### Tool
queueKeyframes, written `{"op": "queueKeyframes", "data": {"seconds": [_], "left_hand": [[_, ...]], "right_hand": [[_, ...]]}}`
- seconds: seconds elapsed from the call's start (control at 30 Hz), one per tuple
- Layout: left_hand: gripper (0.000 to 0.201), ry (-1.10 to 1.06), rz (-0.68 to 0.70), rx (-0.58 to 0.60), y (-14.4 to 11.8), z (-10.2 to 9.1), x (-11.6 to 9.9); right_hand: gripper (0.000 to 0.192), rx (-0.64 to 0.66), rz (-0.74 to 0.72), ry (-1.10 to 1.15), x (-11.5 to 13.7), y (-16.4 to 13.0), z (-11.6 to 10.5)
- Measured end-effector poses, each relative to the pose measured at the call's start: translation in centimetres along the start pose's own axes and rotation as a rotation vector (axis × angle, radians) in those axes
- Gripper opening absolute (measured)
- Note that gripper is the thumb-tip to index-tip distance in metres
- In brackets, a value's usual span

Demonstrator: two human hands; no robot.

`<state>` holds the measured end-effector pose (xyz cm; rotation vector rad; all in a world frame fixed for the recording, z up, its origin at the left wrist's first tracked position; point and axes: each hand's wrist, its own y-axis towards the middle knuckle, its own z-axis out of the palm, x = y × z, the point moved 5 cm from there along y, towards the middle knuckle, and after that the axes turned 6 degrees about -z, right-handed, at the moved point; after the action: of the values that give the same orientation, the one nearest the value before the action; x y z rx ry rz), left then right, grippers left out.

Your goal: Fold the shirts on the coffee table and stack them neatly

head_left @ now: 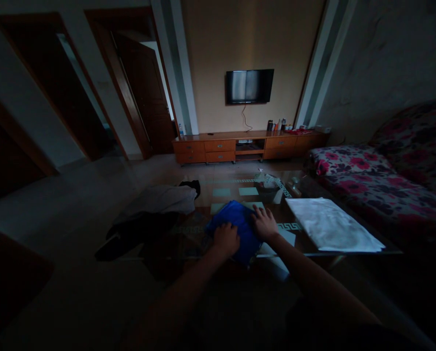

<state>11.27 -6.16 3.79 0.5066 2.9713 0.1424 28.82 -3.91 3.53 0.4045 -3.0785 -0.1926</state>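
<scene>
A folded blue cloth (236, 217), perhaps a garment, lies near the front edge of a glass coffee table (203, 195). On its lower left part rests my left hand (227, 239), the fingers curled down onto the fabric. Along the right edge of the cloth lies my right hand (265, 223), its fingers spread apart and touching the fabric. To the right is a flat folded white cloth (331, 224). Grey clothing (155, 200) and black clothing (141, 229) are heaped on the left side of the table. Dim light hides the finer folds.
Behind the blue cloth, a small bin-like container with a plastic bag (271, 183) and a glass ashtray-like object (294, 181) are visible. A floral sofa (364, 180) borders the right side. A wooden TV cabinet (218, 146) stands along the far wall under a television (249, 87).
</scene>
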Motion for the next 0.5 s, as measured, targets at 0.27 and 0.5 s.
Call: {"op": "queueKeyframes", "data": {"seconds": [0.27,0.5], "left_hand": [[0.055,-0.067,0.223,0.025,1.2,1.0,6.5],[0.056,0.02,-0.037,0.005,1.2,1.0,4.2]], "right_hand": [[0.088,0.095,0.361,0.177,4.2,-1.0,4.2],[0.065,0.001,0.193,0.038,1.3,1.0,3.1]]}}
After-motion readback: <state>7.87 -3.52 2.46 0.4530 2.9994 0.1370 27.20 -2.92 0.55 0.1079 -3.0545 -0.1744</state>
